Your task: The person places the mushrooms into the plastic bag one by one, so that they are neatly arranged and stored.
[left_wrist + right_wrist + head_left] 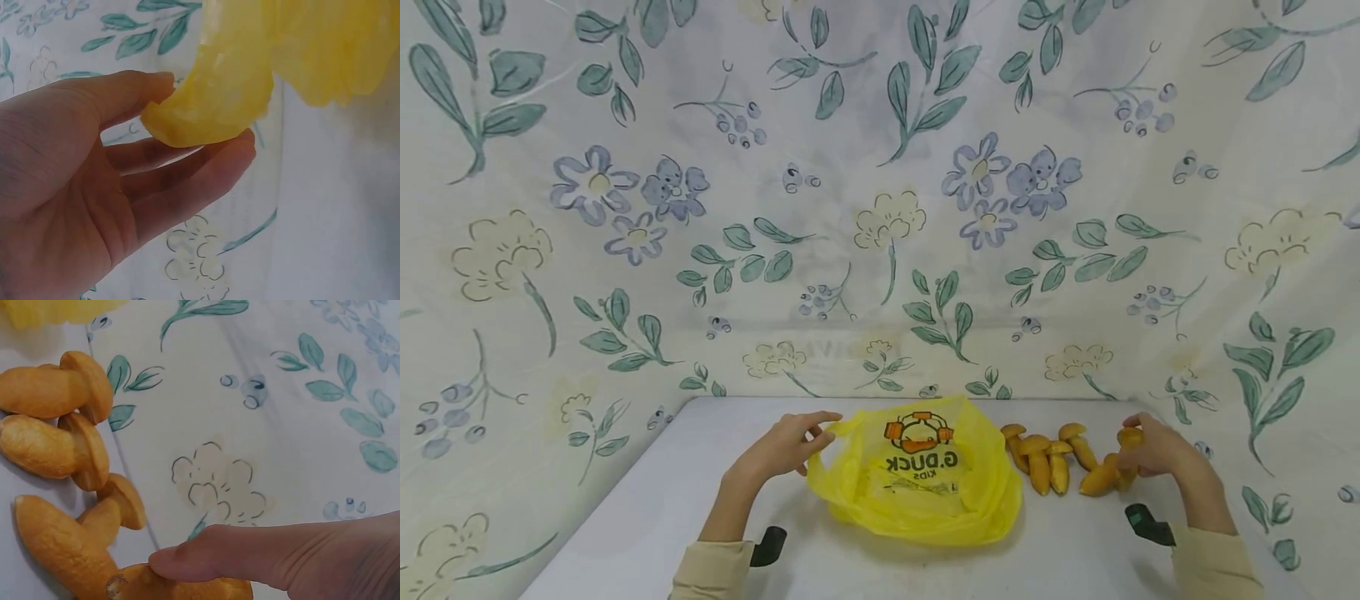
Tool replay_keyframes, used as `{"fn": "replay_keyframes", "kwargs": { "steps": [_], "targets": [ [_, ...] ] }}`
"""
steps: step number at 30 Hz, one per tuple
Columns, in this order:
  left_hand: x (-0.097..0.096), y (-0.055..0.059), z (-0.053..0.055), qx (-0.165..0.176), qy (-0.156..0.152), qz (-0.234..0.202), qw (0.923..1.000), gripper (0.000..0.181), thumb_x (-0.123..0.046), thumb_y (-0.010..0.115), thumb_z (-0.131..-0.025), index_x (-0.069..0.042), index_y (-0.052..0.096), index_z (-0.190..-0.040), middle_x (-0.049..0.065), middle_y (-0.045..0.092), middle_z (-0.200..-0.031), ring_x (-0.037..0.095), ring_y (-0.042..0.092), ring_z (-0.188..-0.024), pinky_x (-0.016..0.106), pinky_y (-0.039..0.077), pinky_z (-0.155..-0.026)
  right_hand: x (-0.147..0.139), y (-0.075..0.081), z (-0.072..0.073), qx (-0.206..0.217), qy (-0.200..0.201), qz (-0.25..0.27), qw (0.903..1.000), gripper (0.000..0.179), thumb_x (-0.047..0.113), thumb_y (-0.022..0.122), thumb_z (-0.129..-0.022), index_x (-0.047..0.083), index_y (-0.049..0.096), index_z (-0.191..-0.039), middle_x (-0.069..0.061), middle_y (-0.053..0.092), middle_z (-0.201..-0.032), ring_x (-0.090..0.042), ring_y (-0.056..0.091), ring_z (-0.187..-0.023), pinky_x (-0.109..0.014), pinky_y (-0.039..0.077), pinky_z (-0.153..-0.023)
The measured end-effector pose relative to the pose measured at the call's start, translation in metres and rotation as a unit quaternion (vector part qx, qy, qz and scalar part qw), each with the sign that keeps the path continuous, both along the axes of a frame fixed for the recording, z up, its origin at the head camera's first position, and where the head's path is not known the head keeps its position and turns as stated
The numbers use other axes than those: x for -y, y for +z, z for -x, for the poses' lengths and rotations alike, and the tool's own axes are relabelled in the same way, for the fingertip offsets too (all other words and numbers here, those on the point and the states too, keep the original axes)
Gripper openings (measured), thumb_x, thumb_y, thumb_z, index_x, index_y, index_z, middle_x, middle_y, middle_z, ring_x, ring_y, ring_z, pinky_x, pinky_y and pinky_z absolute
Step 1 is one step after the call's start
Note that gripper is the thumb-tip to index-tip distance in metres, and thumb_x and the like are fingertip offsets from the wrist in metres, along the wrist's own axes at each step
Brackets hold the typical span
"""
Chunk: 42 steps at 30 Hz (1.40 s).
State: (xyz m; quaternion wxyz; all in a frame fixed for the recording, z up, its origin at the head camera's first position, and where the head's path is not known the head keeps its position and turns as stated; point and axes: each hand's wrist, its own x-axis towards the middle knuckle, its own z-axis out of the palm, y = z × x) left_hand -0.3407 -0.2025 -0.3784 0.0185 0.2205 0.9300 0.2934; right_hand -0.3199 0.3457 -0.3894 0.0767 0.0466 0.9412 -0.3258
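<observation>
A yellow plastic bag point(917, 517) with a duck print lies on the white table. My left hand point(784, 446) holds the bag's left handle; in the left wrist view the handle point(212, 115) passes between thumb and fingers point(206, 181). At the right end of the table, my right hand point(1159, 450) grips a brown-orange mushroom point(1129, 436). The right wrist view shows its thumb point(194, 559) pressed on that mushroom point(206, 590); the other fingers are hidden there. Several similar mushrooms point(1039, 467) lie between the bag and this hand, the closest one point(1099, 478) right beside it.
The white table point(647, 500) ends at the back against a hanging cloth point(850, 333) with a flower and leaf print. Dark devices point(769, 546) sit at both wrists, by the beige sleeves point(1213, 567).
</observation>
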Motion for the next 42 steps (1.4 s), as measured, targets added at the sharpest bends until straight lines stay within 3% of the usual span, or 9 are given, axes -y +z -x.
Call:
{"fn": "replay_keyframes", "kwargs": {
  "steps": [7,10,16,22,27,31,34,38,42],
  "targets": [
    [0.002,-0.004,0.003,0.022,-0.051,-0.017,0.9983,0.05,-0.031,0.05,-0.102,-0.015,0.042,-0.148,0.019,0.064,-0.106,0.016,0.065,-0.077,0.029,0.054,-0.06,0.008,0.009,-0.004,-0.03,0.019,-0.009,0.9993,0.072,0.014,0.073,-0.082,-0.014,0.032,-0.135,-0.039,0.048,-0.121,-0.034,0.061,-0.093,-0.041,0.059,-0.079],
    [0.001,-0.006,0.005,0.021,-0.061,-0.032,0.9974,0.047,-0.027,0.048,-0.103,-0.011,0.044,-0.146,0.022,0.065,-0.11,0.018,0.068,-0.08,0.027,0.053,-0.061,0.011,0.012,-0.005,-0.037,0.019,-0.013,0.999,0.074,0.014,0.075,-0.081,-0.013,0.032,-0.135,-0.038,0.049,-0.122,-0.034,0.061,-0.094,-0.042,0.059,-0.079],
    [-0.002,-0.006,0.006,0.011,-0.058,-0.061,0.9963,0.036,-0.011,0.046,-0.103,-0.002,0.053,-0.137,0.022,0.066,-0.107,0.021,0.069,-0.079,0.023,0.051,-0.062,0.016,0.016,-0.007,-0.067,0.021,-0.028,0.9971,0.073,0.013,0.076,-0.08,-0.011,0.035,-0.135,-0.038,0.05,-0.121,-0.035,0.061,-0.094,-0.043,0.058,-0.079],
    [-0.003,-0.005,0.007,0.014,-0.058,-0.063,0.9962,0.041,-0.019,0.049,-0.102,-0.004,0.05,-0.14,0.021,0.065,-0.111,0.025,0.07,-0.083,0.027,0.053,-0.07,0.021,0.018,-0.007,-0.088,0.03,-0.053,0.9942,0.07,0.014,0.075,-0.079,-0.01,0.037,-0.134,-0.036,0.052,-0.119,-0.037,0.058,-0.094,-0.048,0.055,-0.08],
    [-0.003,-0.014,0.009,0.022,-0.044,-0.079,0.9957,0.047,-0.025,0.054,-0.1,-0.01,0.047,-0.144,0.017,0.062,-0.107,0.022,0.07,-0.082,0.028,0.053,-0.072,0.03,0.02,-0.006,-0.103,0.032,-0.068,0.9918,0.069,0.015,0.076,-0.078,-0.008,0.041,-0.132,-0.035,0.053,-0.12,-0.04,0.056,-0.097,-0.051,0.054,-0.082],
    [-0.005,-0.023,0.007,0.01,-0.006,-0.097,0.9952,0.051,-0.03,0.06,-0.097,-0.015,0.048,-0.144,0.012,0.068,-0.104,0.019,0.069,-0.079,0.035,0.055,-0.076,0.038,0.019,-0.002,-0.105,0.037,-0.07,0.9913,0.067,0.016,0.076,-0.079,-0.006,0.043,-0.134,-0.035,0.052,-0.125,-0.04,0.055,-0.1,-0.051,0.053,-0.083],
    [-0.009,-0.028,0.005,-0.002,0.022,-0.113,0.9934,0.056,-0.031,0.065,-0.093,-0.017,0.047,-0.145,0.009,0.07,-0.107,0.029,0.068,-0.099,0.046,0.054,-0.087,0.043,0.018,0.003,-0.1,0.047,-0.057,0.9922,0.068,0.017,0.075,-0.08,-0.004,0.041,-0.136,-0.033,0.053,-0.126,-0.036,0.056,-0.096,-0.046,0.053,-0.08],
    [-0.011,-0.032,0.005,0.027,0.02,-0.154,0.9875,0.065,-0.029,0.071,-0.089,-0.021,0.043,-0.147,0.009,0.066,-0.113,0.032,0.059,-0.113,0.041,0.053,-0.088,0.054,0.019,0.007,-0.1,0.062,-0.037,0.9924,0.069,0.016,0.074,-0.081,-0.004,0.04,-0.137,-0.031,0.054,-0.125,-0.032,0.058,-0.092,-0.041,0.054,-0.075],
    [-0.012,-0.034,0.006,0.057,0.012,-0.181,0.9818,0.061,-0.025,0.071,-0.089,-0.021,0.047,-0.145,0.012,0.063,-0.119,0.026,0.06,-0.105,0.032,0.053,-0.082,0.067,0.021,0.006,-0.106,0.069,-0.043,0.9911,0.067,0.016,0.075,-0.081,-0.002,0.042,-0.137,-0.031,0.052,-0.129,-0.037,0.056,-0.102,-0.05,0.052,-0.084]
  ]
}}
